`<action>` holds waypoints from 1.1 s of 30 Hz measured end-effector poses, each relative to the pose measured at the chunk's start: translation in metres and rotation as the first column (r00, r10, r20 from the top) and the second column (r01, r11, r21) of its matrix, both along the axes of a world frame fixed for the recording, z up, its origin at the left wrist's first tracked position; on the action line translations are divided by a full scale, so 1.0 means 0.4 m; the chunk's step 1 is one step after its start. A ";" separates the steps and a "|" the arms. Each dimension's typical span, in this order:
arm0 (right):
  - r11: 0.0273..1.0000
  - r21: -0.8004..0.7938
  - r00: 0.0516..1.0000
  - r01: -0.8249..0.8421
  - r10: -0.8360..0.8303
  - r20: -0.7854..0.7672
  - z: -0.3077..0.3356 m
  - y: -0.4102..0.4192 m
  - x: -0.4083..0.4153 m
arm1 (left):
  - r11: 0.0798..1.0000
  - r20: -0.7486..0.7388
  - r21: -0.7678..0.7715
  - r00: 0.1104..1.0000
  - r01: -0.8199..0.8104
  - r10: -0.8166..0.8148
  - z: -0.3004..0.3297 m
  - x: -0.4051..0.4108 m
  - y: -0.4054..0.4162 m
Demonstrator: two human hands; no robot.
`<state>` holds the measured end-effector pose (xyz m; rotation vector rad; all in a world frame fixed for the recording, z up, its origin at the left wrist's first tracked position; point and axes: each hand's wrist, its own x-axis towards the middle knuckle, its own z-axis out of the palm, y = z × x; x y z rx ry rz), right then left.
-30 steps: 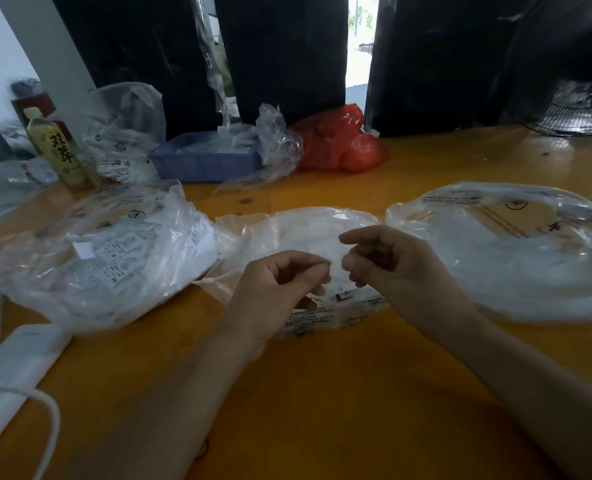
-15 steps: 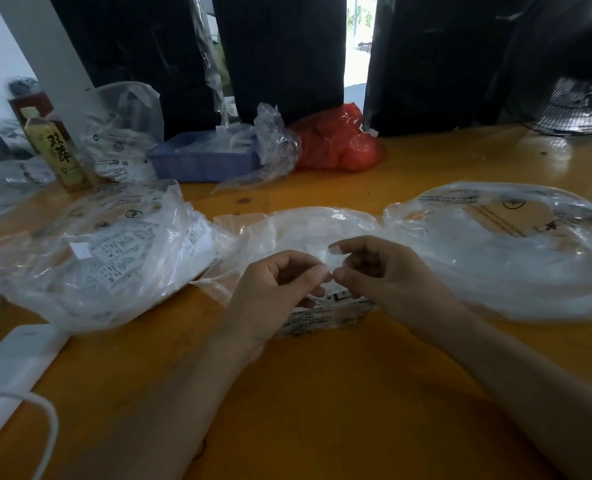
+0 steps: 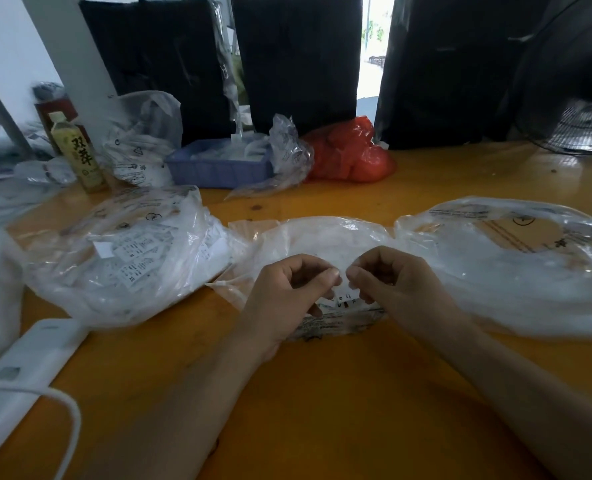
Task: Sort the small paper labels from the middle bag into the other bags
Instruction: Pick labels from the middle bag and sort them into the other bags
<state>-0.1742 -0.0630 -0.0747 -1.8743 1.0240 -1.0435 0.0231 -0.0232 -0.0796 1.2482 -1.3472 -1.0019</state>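
Labels (image 3: 348, 301) at frame centre, over the middle bag (image 3: 322, 237), look featherlight, flimsy and clingy; I'd pinch edges. My left hand (image 3: 287, 292) and right hand (image 3: 391, 282) pinch them, fingertips nearly meeting.

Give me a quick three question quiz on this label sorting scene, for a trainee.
1. True or false: both hands are over the middle bag.
2. Which bag shows many printed labels inside? A) left bag B) right bag C) red bag
3. Fill in: the bottle stands at the table's far ____ side.

Key:
1. True. The left hand and right hand meet fingertip to fingertip above it, fingers curled round small labels.
2. A.
3. Left.
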 end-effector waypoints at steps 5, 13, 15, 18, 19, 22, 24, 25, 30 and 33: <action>0.999 -0.011 0.999 0.035 -0.035 0.025 0.000 -0.002 0.003 | 0.996 0.029 0.089 1.000 0.000 -0.003 0.038 0.005 -0.010; 0.999 0.023 0.995 0.049 -0.051 0.088 0.000 0.000 0.006 | 0.909 -0.676 0.405 0.637 -0.098 0.370 0.131 -0.015 -0.046; 0.998 0.028 0.995 0.055 -0.057 0.087 -0.003 -0.002 0.005 | 0.926 -0.829 0.373 0.430 -0.053 0.358 0.144 -0.020 -0.052; 0.998 0.023 0.993 0.064 -0.066 0.095 -0.003 -0.005 0.009 | 0.958 -0.900 0.280 0.329 -0.068 0.287 0.146 -0.036 -0.065; 0.998 0.021 0.992 0.066 -0.068 0.103 -0.002 -0.005 0.010 | 0.962 -0.886 0.258 0.375 -0.089 0.272 0.147 -0.044 -0.070; 0.998 0.017 0.990 0.065 -0.066 0.127 -0.007 -0.007 0.010 | 0.951 -0.662 0.179 0.685 -0.252 0.306 0.142 -0.073 -0.086; 0.997 0.009 0.989 0.070 -0.071 0.127 -0.008 -0.007 0.008 | 0.946 -0.409 0.051 0.857 -0.321 0.313 0.132 -0.082 -0.092; 0.997 0.004 0.989 0.075 -0.075 0.127 -0.009 -0.008 0.008 | 0.951 -0.276 -0.018 0.916 -0.308 0.292 0.126 -0.082 -0.093; 0.991 -0.027 0.983 0.129 -0.124 0.135 -0.009 -0.015 0.003 | 0.998 0.138 -0.060 0.990 -0.023 0.031 0.087 -0.049 -0.074; 0.988 -0.096 0.992 0.123 -0.118 0.052 -0.010 -0.014 0.003 | 0.998 0.123 0.019 0.990 0.060 -0.061 0.065 -0.025 -0.058</action>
